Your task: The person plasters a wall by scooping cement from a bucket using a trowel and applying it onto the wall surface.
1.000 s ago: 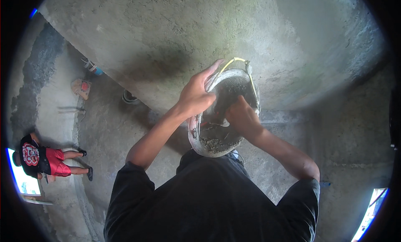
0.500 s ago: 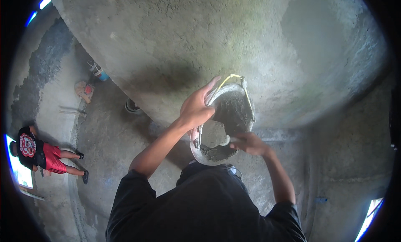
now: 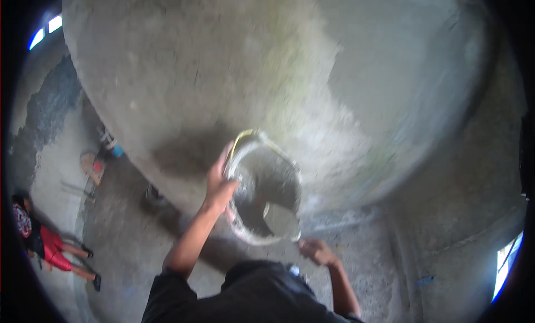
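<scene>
My left hand (image 3: 219,186) grips the left side of a mortar-crusted bucket (image 3: 298,183), its thumb over the rim. The bucket tilts so that its mouth faces me, and a yellow handle (image 3: 238,140) lies up along the top left of the rim. Grey wet mortar (image 3: 267,167) coats the inside. At the lower right of the mouth shows the flat, mortar-covered blade of a trowel (image 3: 280,220). My right hand (image 3: 319,252) is closed around the trowel's handle, just outside the rim; motion blurs the fingers.
A rough cement wall (image 3: 184,66) rises in front of me, with a smoother, darker grey patch (image 3: 384,83) at upper right. Far left, a person (image 3: 53,248) in red shorts stands near another wall. A blue-and-white bucket (image 3: 116,149), a torn bag (image 3: 91,167) and a dark bucket (image 3: 156,196) stand along the floor.
The bucket and my left hand sit further left and lower in view. My right hand has drawn down and outside the rim, bringing the trowel blade to the mouth's lower right. The whole view has shifted.
</scene>
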`<state>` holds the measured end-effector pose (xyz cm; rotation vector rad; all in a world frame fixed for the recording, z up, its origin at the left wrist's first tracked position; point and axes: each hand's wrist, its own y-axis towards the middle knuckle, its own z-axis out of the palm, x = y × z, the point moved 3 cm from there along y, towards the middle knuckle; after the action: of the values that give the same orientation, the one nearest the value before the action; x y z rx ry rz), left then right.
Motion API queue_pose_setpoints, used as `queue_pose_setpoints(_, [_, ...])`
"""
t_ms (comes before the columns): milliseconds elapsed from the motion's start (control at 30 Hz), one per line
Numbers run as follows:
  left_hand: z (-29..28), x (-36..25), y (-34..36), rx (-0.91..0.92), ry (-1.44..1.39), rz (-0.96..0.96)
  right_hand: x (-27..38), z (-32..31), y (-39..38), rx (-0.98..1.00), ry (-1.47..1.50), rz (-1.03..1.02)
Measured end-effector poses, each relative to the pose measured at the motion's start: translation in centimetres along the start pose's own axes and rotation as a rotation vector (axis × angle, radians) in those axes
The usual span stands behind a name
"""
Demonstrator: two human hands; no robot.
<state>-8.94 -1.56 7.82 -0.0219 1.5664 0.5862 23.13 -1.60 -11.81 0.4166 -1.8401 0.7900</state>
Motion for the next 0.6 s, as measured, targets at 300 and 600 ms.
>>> queue_pose_setpoints(300, [-1.5,0.4,-1.6,-0.161,0.018,-0.038,0.3,-0.6,-1.0,0.029,0.386,0.004])
queue_pose_setpoints(600, [-2.3,3.4,-1.5,-0.209,0.064,-0.129,19.6,-14.9,0.3,-0.279,0.291,-0.592])
